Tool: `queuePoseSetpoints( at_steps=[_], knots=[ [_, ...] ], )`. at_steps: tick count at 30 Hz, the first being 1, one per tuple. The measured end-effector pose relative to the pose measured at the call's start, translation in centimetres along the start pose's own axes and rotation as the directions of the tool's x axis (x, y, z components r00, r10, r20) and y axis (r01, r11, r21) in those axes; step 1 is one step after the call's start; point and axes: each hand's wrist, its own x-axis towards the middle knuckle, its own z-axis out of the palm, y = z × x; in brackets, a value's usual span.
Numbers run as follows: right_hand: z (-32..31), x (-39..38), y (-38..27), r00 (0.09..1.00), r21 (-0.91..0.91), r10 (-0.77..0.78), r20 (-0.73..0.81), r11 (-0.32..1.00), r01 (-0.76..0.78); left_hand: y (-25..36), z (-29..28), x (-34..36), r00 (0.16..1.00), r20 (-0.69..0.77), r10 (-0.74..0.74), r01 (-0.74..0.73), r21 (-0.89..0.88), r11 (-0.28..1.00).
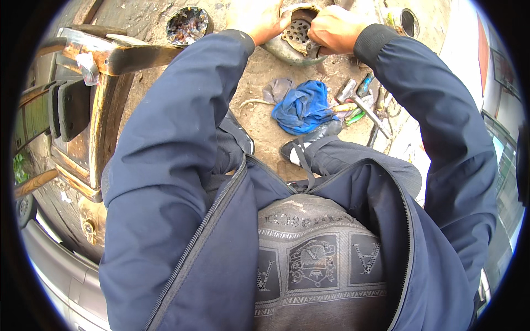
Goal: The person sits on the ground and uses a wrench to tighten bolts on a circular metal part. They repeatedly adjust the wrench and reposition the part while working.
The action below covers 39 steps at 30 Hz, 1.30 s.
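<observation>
Here, two hands (258, 21) (338, 30) on one perforated metal part (298, 33).

I observe on the person's grey sweater (320, 243) one row of dark lettering (309, 220) across the front; below it, a shield-like crest (313, 262) in a dark square panel, flanked by panels each bearing one large pale letter (365, 259). Small letter-like marks (331, 295) repeat along the border strip.

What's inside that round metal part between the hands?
Inside the round metal part sits a plate full of holes. The left hand and right hand hide bits of the rim. What lies beneath the plate is covered, so I can't tell.
</observation>
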Motion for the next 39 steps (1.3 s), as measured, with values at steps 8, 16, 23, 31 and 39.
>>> queuePoseSetpoints(
  at_steps=[8,16,23,31,39],
  knots=[
    [-0.6,-2.0,-12.0,0.426,0.654,0.497,0.756,-0.594,-0.468,0.1,-0.8,0.1,1.000,-0.009,0.007,-0.007,0.054,0.999],
    [3.2,7.4,-20.1,0.288,0.253,0.565,0.773,-0.692,0.676,-0.5,1.6,0.1,0.998,-0.019,0.062,-0.060,0.072,0.996],
    [3.4,-2.8,-16.6,0.349,0.816,0.761,0.547,-0.578,-0.018,-1.3,3.1,-0.2,0.985,-0.145,0.097,-0.093,0.034,0.995],
    [3.7,-6.8,-7.9,0.704,0.559,0.689,0.171,0.520,-0.646,-0.7,1.6,0.0,0.987,-0.130,0.096,-0.099,-0.017,0.995],
    [0.6,-5.3,-4.2,0.891,0.377,0.454,0.004,0.825,-0.422,-0.5,1.3,0.1,0.986,-0.129,0.102,-0.104,-0.010,0.995]
  ],
)
